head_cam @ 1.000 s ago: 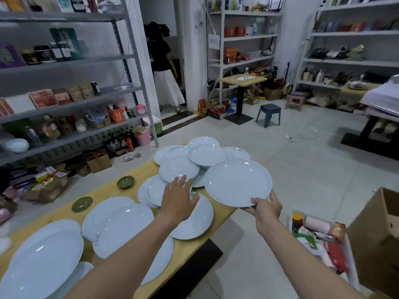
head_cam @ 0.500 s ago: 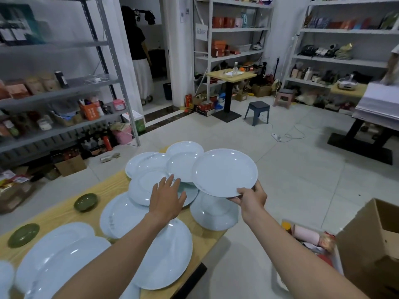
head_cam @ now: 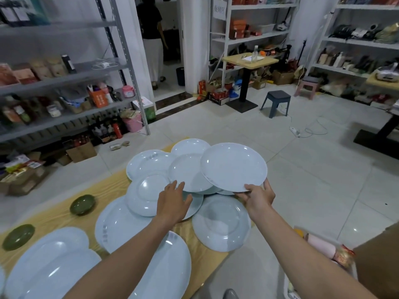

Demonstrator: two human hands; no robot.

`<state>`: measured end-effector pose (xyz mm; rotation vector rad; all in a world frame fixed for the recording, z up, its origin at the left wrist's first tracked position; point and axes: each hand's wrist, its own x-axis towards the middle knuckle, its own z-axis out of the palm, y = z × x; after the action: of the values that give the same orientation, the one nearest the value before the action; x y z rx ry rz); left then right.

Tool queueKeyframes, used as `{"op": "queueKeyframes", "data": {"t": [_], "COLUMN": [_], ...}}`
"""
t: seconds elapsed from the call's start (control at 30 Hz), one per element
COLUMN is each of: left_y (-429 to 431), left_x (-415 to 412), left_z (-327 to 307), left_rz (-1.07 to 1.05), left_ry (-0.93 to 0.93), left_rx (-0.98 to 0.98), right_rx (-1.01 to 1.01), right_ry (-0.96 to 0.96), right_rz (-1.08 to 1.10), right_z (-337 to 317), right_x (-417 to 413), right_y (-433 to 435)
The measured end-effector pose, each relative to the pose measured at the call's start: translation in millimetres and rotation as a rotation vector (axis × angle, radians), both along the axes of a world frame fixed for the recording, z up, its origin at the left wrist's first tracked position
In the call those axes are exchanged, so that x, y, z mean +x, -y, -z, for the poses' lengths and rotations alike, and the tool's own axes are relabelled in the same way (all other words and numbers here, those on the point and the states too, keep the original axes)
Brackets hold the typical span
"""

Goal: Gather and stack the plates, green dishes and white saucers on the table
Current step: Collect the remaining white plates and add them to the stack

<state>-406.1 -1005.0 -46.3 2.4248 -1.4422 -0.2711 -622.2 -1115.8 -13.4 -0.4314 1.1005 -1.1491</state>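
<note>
- Pinches one plate (head_cam: 234,166) at its near rim with the right grip (head_cam: 258,196): thumb on top, fingers curled beneath.
- Holds it lifted off the surface (head_cam: 64,214), face up and slightly tilted, above the far cluster of overlapping plates (head_cam: 151,162).
- Lays the left grip (head_cam: 172,201) flat with fingers straight and spread over the overlapped plates mid-surface, fingertips at one rim. Grasps nothing.
- Probably glazed ceramic: stiff, slick and brittle, and rather heavy for a pinch at a single rim.
- Best taken with the thumb over the rim and fingers well underneath, or at two opposite rims. Best set down flat, not dropped, to spare the glaze.
- Round, so no long axis; bowl side upward on every plate in view.
- Different for the platters (head_cam: 54,266) at near left: oval, with a long axis that seems to run from near left toward far right.
- Green dishes (head_cam: 82,204) well apart on the left side, upright, small, and easy to nest.
- Edge plate (head_cam: 221,222) looks to jut past the near-right rim of the surface, so liable to tip if knocked.
- Cannot tell saucers from small plates here.
</note>
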Motion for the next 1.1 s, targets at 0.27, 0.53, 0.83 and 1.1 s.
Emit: {"op": "queueKeyframes", "data": {"t": [0.27, 0.53, 0.83, 1.1], "left_y": [39, 81, 99, 110], "left_x": [-9, -17, -25, -26], "left_z": [22, 51, 70, 79], "left_rz": [-0.506, -0.818, -0.915, -0.944], "left_ry": [-0.688, -1.017, -1.029, -1.228], "left_rx": [-0.206, -0.427, -0.618, -0.816], "right_rx": [0.002, 0.004, 0.048, 0.061], "right_ry": [0.044, 0.046, 0.02, -0.004], "right_rz": [-0.012, -0.05, -0.12, -0.184], "right_z": [5, 13, 28, 32], "right_x": [0, -5, -5, 2], "right_y": [45, 83, 116, 137]}}
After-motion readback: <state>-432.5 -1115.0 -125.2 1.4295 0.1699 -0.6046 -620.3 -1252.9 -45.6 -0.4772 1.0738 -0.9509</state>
